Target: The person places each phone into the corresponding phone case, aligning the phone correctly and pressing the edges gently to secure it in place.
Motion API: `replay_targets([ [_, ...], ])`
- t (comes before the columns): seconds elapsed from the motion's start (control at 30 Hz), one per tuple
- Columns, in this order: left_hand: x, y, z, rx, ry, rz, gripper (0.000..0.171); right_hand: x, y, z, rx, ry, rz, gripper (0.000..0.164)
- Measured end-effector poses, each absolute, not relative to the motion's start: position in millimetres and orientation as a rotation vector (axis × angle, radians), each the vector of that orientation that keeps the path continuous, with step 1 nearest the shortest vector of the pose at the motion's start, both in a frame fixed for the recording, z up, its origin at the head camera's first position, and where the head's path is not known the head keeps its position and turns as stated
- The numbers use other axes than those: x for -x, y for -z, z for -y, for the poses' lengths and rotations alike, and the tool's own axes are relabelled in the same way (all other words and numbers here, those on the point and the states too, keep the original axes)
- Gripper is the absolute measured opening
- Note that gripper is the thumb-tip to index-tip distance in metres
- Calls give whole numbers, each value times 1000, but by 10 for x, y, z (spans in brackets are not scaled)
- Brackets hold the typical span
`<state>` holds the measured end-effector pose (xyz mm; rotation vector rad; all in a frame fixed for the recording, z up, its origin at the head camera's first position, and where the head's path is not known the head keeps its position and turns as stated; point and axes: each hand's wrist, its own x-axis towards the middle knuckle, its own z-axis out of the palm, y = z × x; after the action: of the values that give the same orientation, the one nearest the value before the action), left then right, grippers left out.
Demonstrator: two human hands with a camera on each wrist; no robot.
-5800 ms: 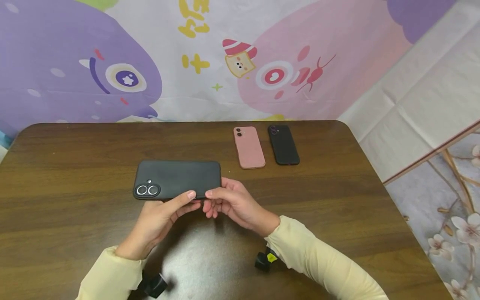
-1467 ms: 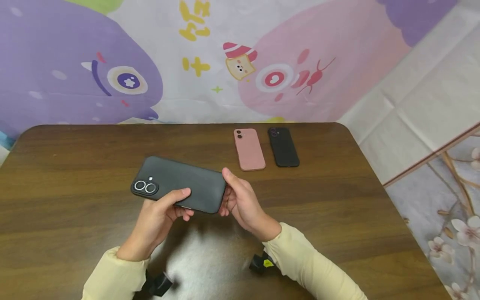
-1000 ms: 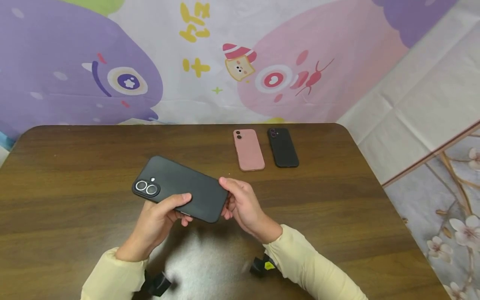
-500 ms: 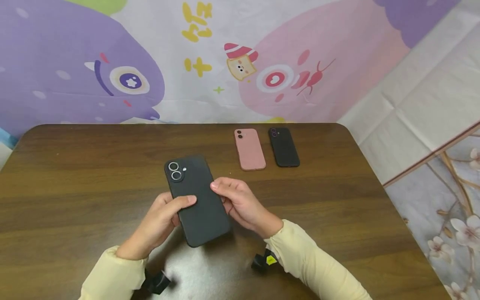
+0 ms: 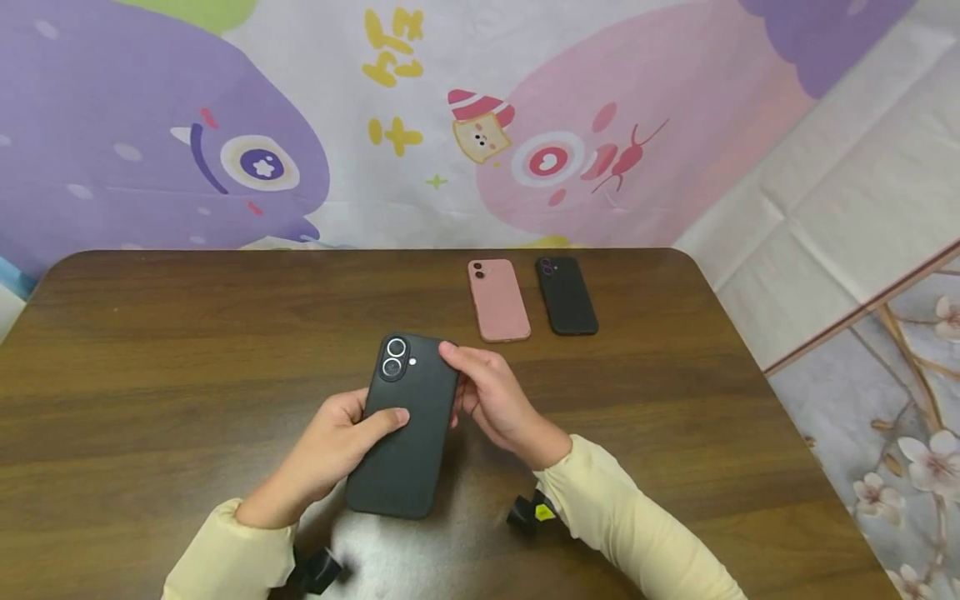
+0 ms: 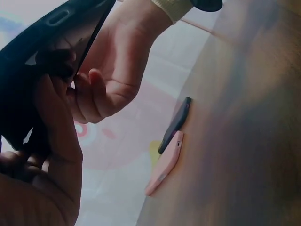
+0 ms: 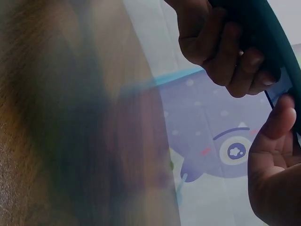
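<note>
A phone in a dark matte case (image 5: 405, 458) is held above the table, back side up, its two ringed lenses toward the far end. My left hand (image 5: 330, 446) grips its left edge, thumb laid across the back and fingers underneath. At the upper right edge my right hand (image 5: 498, 400) pinches the phone, thumb near the corner and fingertips below. In the left wrist view the phone's glossy screen side (image 6: 66, 42) shows, with the right hand (image 6: 117, 70) beside its edge. The right wrist view shows the left hand's fingers (image 7: 225, 52) curled under the phone.
A pink phone (image 5: 499, 300) and a black phone (image 5: 567, 296) lie side by side near the back edge of the brown wooden table (image 5: 187, 333). Behind it hangs a cartoon-printed cloth (image 5: 405, 200). Black wrist devices (image 5: 321, 571) hang under both sleeves.
The held phone has turned clockwise from lying sideways to nearly upright lengthwise, lenses now at the far end. My right hand has shifted its grip from the bottom end to the upper right edge.
</note>
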<state>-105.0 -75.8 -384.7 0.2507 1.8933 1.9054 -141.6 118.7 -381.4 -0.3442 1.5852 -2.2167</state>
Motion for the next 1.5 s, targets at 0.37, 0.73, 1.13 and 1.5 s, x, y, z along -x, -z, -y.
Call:
replay_targets([
  [0.37, 1048, 3840, 781, -277, -1873, -1861, 32, 1384, 3800, -1196, 300, 2258, -1527, 43],
  [0.73, 1031, 3840, 765, -206, -1927, -1889, 30, 1339, 3898, -1236, 376, 2203, -1398, 29],
  [1.13, 1068, 3845, 848, -328, -1885, -1747, 47, 1348, 3865, -1252, 236, 2181, -1631, 17],
  [1.5, 1033, 3906, 946, -588, -1950, -1544, 61, 1397, 3872, -1279, 170, 2161, -1585, 16],
])
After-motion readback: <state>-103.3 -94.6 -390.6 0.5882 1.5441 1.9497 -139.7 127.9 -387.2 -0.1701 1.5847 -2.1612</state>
